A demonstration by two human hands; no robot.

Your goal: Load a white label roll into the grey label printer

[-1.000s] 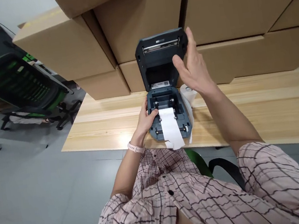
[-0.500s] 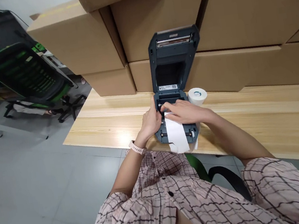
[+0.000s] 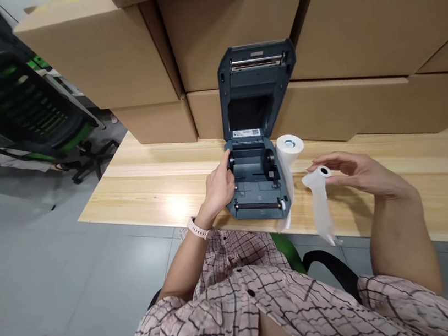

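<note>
A dark grey label printer (image 3: 257, 185) stands on the table with its lid (image 3: 259, 91) raised; the roll bay shows no roll between its two black holders. My left hand (image 3: 220, 184) grips the printer's left side, thumb along the upper edge, fingers partly hidden. To the right of the printer, my right hand (image 3: 358, 173) pinches a small, thin roll of white label paper (image 3: 316, 178), its loose strip hanging down over the table's front edge. A thicker white label roll (image 3: 290, 146) stands against the printer's right side, its strip running down beside the printer.
Large cardboard boxes (image 3: 230, 33) are stacked along the back of the wooden table (image 3: 397, 210), right behind the raised lid. At the left, past the table's end, are a black-green office chair (image 3: 19, 108) and part of a seated person. A chair (image 3: 334, 269) is under me.
My right hand has lifted the small label roll out of the printer and carried it to the right. The bay is now uncovered. My left hand stays at the printer's left side.
</note>
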